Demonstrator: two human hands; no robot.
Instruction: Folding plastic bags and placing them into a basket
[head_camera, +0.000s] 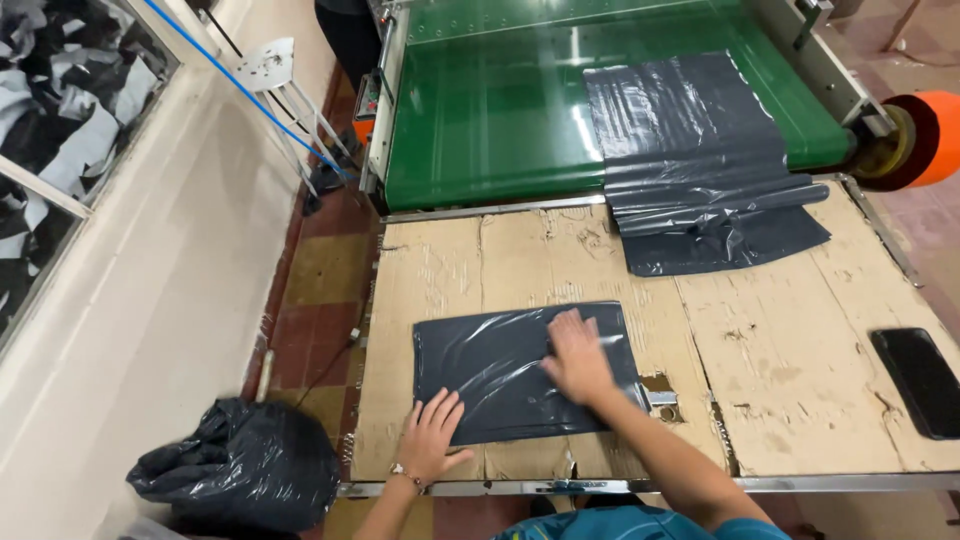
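Left hand (432, 437) pressing flat on near-left corner of dark grey plastic bag (500, 365); right hand (577, 358) lying palm-down, fingers spread, on bag's right half. Cardboard-covered table (790, 350) lying under both. Bag pile (700, 170) sitting beyond right hand, black phone (922, 380) lying far right.

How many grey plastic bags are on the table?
2 clear piles: a flat grey bag under both hands, and overlapping bags spilling off the green belt. More may hide in each pile.
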